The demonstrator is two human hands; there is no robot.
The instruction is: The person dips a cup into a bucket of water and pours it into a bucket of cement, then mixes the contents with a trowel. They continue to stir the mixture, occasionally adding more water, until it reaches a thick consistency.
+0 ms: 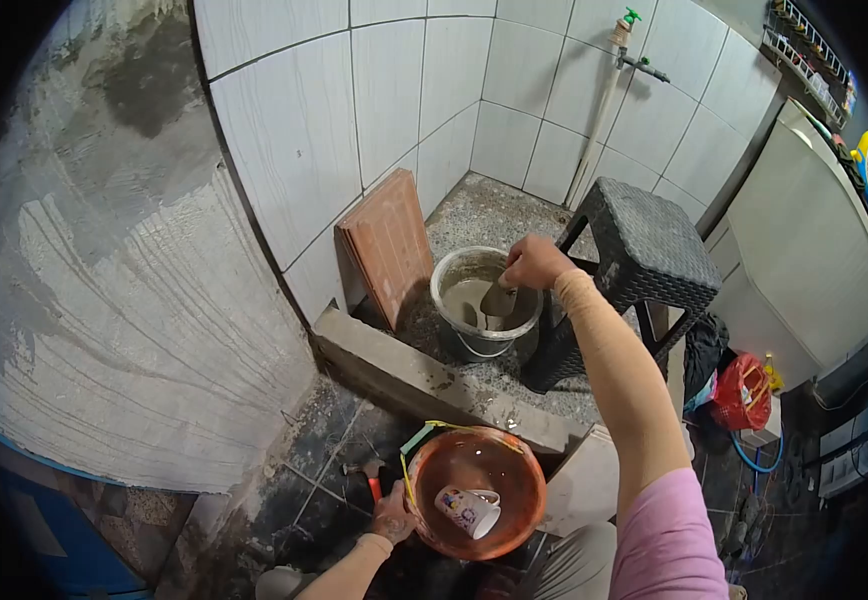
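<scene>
My right hand (536, 264) is closed round the handle of a trowel (498, 300), whose blade dips into the bucket (486, 336) of wet grey mortar. At the lower middle, my left hand (392, 515) rests against the left side of an orange basin (529, 480); its fingers are partly hidden and what they grip is unclear. Inside the basin, a white printed mug (466, 512) lies on its side. A hammer (374, 482) with a red handle lies on the dark floor just beyond my left hand.
Reddish tiles (390, 245) lean on the wall behind a low concrete ledge (424, 372). A black woven stool (659, 235) stands right of the bucket. Farther right are a red bag (739, 392) and a pale cabinet (804, 230). A tap (622, 38) is on the back wall.
</scene>
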